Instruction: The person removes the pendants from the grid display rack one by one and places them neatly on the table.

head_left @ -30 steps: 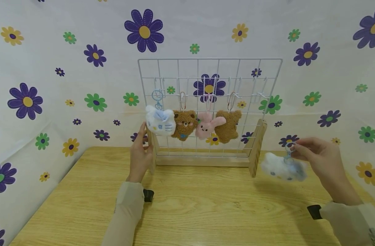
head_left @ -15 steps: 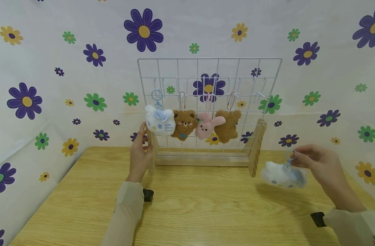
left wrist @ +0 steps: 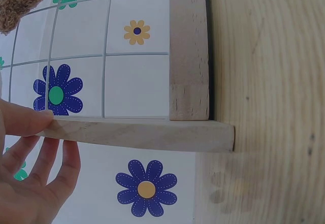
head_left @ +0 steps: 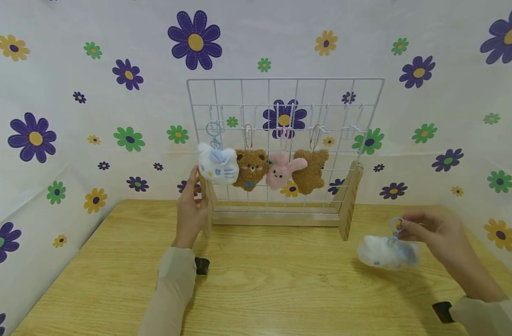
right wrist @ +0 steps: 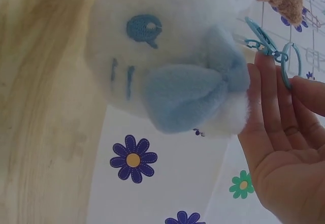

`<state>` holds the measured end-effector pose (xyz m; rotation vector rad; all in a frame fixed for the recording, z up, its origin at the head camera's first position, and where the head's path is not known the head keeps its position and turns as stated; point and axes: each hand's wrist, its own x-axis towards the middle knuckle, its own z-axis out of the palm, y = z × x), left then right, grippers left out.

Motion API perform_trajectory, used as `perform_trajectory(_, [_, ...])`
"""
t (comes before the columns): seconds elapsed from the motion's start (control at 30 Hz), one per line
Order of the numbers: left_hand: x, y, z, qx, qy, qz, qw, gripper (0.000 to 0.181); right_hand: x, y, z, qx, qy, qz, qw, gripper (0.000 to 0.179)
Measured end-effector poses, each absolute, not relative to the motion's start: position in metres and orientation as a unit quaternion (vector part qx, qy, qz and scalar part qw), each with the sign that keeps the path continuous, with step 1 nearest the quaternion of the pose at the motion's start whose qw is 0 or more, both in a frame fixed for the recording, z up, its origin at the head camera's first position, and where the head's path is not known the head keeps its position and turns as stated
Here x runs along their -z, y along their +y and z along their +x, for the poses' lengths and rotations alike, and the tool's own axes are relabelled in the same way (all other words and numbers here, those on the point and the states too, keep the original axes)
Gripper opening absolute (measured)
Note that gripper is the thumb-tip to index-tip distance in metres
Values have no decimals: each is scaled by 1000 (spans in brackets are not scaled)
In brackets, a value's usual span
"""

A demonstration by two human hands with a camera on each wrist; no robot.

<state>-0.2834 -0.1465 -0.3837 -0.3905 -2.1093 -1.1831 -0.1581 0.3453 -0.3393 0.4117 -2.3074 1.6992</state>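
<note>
My right hand [head_left: 434, 238] pinches the blue ring [right wrist: 291, 65] of a white plush keychain [head_left: 386, 254] with a blue bow. The plush hangs tilted, low over the table to the right of the rack. My left hand [head_left: 190, 212] grips the wooden side post [left wrist: 137, 135] of the white wire grid rack [head_left: 269, 78], thumb on one face and fingers on the other. On the rack hang a white cat plush [head_left: 217, 164] with a blue bow, a brown bear plush [head_left: 251, 169], a pink rabbit plush [head_left: 281, 171] and a second brown plush [head_left: 310, 171] with its back showing.
The rack's right wooden post [head_left: 350, 200] stands between the hanging row and my right hand. Several white hooks sit along the grid, with a hook [head_left: 353, 127] at the far right. A flowered cloth [head_left: 155, 98] rises behind the wooden table [head_left: 260, 280].
My right hand has come down and slightly toward me with the white plush, which now hangs lower over the table. My left hand keeps its place on the post.
</note>
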Motion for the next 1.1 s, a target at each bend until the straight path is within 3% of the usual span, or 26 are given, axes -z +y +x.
perform_trajectory(0.3, [382, -147, -281, 454, -813, -145, 334, 82, 353, 348, -149, -542, -825, 130, 94, 23])
perform_trajectory(0.47, [382, -147, -281, 454, -812, -144, 337, 82, 355, 345, -151, -508, -849, 114, 90, 12])
perform_trajectory(0.73, [383, -148, -283, 458, -809, -146, 337, 82, 354, 336, -163, -454, -882, 73, 101, 22])
perform_trajectory(1.1, [384, -147, -283, 451, -811, -151, 340, 84, 367, 338, -185, -451, -885, 71, 96, 21])
